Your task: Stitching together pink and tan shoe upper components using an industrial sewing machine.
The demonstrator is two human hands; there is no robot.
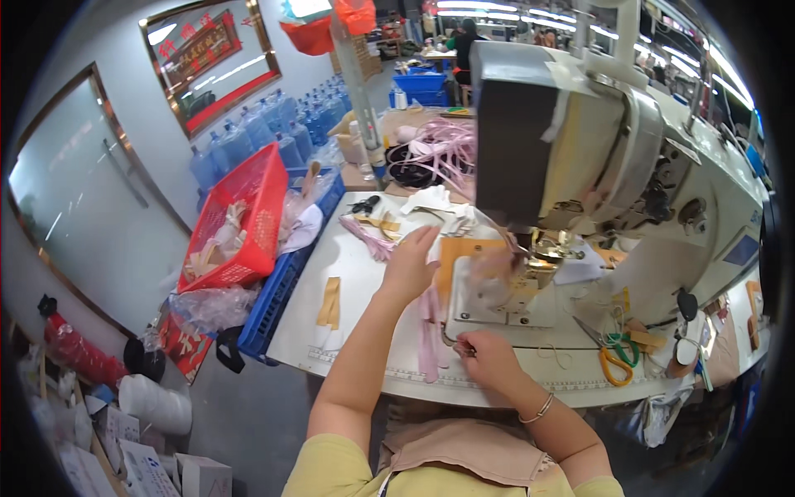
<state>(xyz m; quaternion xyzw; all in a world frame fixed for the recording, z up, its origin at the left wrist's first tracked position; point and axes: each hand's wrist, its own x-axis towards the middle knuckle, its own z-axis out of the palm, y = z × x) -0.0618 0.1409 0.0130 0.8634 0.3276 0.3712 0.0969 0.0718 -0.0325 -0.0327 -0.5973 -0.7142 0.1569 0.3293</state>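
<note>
My left hand [410, 263] reaches over the white sewing table [364, 323], fingers stretched out and apart from the thumb. Just below it a pink strap [431, 335] hangs down toward the table's front edge. My right hand [490, 358] is closed at the front of the machine's bed plate [497, 290]; a small dark bit shows at its fingertips, too small to name. Ahead stands a large industrial sewing machine [571, 141], its needle area [542, 253] blurred. Pink straps [373, 238] and white fabric pieces [439, 201] lie beyond my left hand.
Tan strips [329, 303] lie on the table's left. A red basket [240, 219] rests on a blue crate [286, 273] beside the table. On the right are orange-handled scissors [615, 369] and a green-handled tool [625, 348]. A pink strap pile [447, 145] sits behind.
</note>
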